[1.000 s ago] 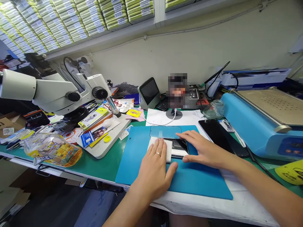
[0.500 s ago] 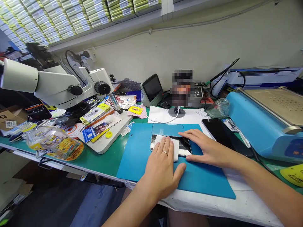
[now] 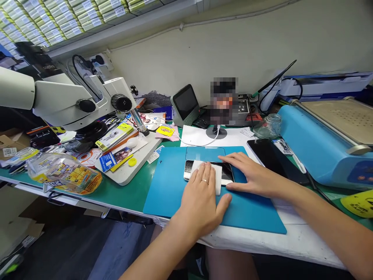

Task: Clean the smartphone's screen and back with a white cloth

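Observation:
A smartphone (image 3: 226,172) with a dark, shiny face lies flat on the blue mat (image 3: 166,186). My left hand (image 3: 202,190), wearing a ring, rests with straight fingers on a white wipe (image 3: 218,181), pressing it against the phone's face. Part of the wipe and phone is hidden beneath those fingers. At the phone's right end, my right hand (image 3: 246,171) spans it, fingers by the far corner and thumb at the near edge. Just beyond the phone lies a clear, thin-outlined glass sheet (image 3: 205,153).
A microscope (image 3: 67,102) stands left, with a plastic bottle (image 3: 72,175) lying before it. A second dark phone (image 3: 272,157) lies right of the mat, near a glass jar (image 3: 269,126) and a blue machine (image 3: 314,146). A small display (image 3: 186,103) stands behind.
My left hand and the wipe have slid slightly right over the phone. My right hand keeps its hold at the phone's end. The whole view has shifted a little.

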Demonstrator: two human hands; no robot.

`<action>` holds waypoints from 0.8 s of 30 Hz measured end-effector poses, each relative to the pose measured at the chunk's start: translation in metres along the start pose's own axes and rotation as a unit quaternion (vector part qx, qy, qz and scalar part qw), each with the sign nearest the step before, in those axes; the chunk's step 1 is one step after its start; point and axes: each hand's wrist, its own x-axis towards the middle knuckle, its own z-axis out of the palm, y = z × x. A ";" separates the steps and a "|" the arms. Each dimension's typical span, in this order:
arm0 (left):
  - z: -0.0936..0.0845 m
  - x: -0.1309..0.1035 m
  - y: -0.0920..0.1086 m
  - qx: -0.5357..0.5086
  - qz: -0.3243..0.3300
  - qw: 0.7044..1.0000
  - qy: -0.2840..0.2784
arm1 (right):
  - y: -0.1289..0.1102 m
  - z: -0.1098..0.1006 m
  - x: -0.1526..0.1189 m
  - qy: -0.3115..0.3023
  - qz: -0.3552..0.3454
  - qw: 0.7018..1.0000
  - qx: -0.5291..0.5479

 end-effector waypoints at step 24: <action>0.004 0.001 0.014 0.005 0.023 1.000 -0.017 | 0.009 0.000 0.000 0.036 -0.008 0.997 0.071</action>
